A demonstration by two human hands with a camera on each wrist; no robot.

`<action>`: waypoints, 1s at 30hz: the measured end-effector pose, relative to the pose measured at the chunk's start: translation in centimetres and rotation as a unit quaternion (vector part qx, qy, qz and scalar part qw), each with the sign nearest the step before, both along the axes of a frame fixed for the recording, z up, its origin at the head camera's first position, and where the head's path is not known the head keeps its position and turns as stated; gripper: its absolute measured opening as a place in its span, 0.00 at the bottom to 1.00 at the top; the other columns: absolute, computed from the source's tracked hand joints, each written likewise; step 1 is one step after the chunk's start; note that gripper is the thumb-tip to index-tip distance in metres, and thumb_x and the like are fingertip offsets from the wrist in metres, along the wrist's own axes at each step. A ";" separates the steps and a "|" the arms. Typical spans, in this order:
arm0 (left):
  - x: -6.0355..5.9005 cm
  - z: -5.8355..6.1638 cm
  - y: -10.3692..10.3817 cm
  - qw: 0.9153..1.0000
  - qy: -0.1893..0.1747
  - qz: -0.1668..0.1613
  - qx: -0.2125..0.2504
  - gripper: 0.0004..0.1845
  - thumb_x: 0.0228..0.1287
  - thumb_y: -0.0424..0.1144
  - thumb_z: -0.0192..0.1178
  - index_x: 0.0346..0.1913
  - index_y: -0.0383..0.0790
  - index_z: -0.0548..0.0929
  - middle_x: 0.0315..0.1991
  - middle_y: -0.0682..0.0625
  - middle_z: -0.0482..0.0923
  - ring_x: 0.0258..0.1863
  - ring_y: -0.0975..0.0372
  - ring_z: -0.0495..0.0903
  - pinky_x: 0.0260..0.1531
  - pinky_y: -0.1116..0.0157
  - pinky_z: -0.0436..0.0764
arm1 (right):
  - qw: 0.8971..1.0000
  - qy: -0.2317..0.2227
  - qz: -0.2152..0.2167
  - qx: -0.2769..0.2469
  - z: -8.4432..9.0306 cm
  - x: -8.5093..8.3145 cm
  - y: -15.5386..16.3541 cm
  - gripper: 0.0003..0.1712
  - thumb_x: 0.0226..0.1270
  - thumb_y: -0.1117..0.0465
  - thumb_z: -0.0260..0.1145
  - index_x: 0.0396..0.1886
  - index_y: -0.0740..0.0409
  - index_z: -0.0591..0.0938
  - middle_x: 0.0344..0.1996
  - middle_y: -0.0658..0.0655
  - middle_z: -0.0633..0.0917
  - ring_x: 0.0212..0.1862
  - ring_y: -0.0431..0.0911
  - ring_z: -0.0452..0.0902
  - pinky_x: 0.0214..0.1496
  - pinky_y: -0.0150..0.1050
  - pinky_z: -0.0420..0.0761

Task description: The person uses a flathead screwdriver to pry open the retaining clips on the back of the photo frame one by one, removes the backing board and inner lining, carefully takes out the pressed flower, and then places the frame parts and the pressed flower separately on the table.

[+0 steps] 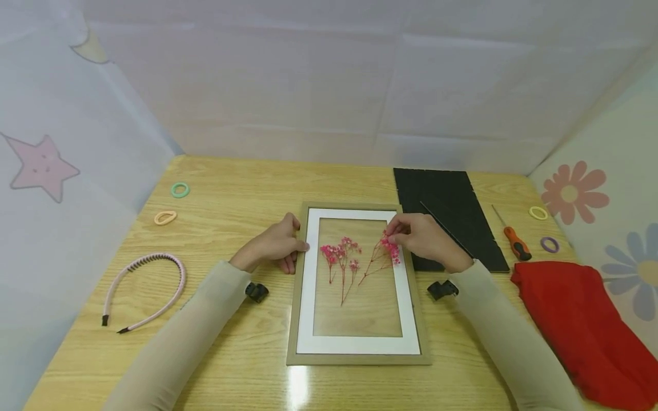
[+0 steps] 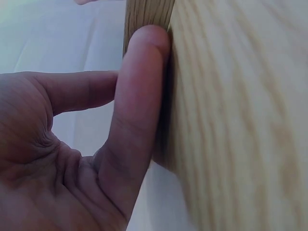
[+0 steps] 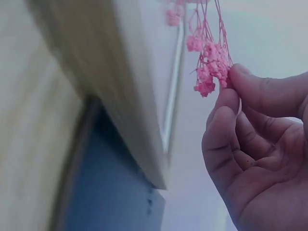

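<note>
My left hand [image 1: 275, 242] is at the picture frame's left side. One digit lies over the edge of the tan picture frame [image 1: 360, 359], and a finger [image 2: 139, 86] bears against its wooden side in the left wrist view. Thumb and fingertips of my right hand [image 1: 424, 237] pinch the blossoms of a pink dried flower sprig [image 1: 374, 260], held over the frame's right part; its thin stems point down-left. Other pink sprigs [image 1: 341, 257] lie on the clear pane [image 1: 354, 319], inside the white mat [image 1: 305, 319].
A black backing board [image 1: 452, 211] lies behind my right hand, with a thin dark rod across it. Farther right are an orange-handled screwdriver [image 1: 516, 242], yellow and purple rings [image 1: 549, 245], and red cloth [image 1: 581, 319]. A pink headband [image 1: 180, 279] and two rings [image 1: 180, 190] lie left.
</note>
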State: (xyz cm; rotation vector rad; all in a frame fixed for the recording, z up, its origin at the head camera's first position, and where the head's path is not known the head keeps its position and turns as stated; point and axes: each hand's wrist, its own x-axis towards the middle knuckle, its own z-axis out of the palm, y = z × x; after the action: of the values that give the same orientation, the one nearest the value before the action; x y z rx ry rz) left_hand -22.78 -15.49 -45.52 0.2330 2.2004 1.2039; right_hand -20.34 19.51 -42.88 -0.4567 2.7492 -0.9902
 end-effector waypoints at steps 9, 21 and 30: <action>0.0 0.0 0.2 1.000 0.002 -0.006 0.001 0.29 0.72 0.41 0.59 0.65 0.36 0.56 0.27 0.42 0.78 0.17 0.53 0.85 0.22 0.55 0.89 | 0.999 0.029 -0.044 0.000 2.6 1.1 3.2 0.04 0.71 0.62 0.68 0.43 0.52 0.85 0.36 0.54 0.87 0.37 0.53 0.83 0.38 0.33 0.82; 0.0 0.0 0.1 1.000 0.007 -0.005 0.000 0.28 0.73 0.40 0.59 0.64 0.36 0.56 0.27 0.42 0.78 0.16 0.53 0.85 0.21 0.54 0.89 | 0.999 -0.005 -0.043 0.015 3.6 3.4 9.8 0.05 0.73 0.60 0.66 0.43 0.55 0.83 0.34 0.55 0.85 0.34 0.46 0.80 0.34 0.32 0.81; -0.1 -0.2 -0.1 1.000 0.005 -0.005 0.006 0.29 0.72 0.41 0.60 0.65 0.36 0.56 0.27 0.42 0.78 0.16 0.53 0.85 0.21 0.54 0.89 | 0.997 -0.059 0.025 0.039 1.7 3.5 11.8 0.02 0.71 0.65 0.66 0.40 0.54 0.83 0.31 0.51 0.84 0.33 0.41 0.79 0.36 0.31 0.82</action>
State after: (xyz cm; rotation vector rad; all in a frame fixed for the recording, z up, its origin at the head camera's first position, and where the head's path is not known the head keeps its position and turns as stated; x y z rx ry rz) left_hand -22.85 -15.60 -45.71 0.2551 2.1997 1.2132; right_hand -16.83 31.32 -41.18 -0.4370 2.6469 -0.8668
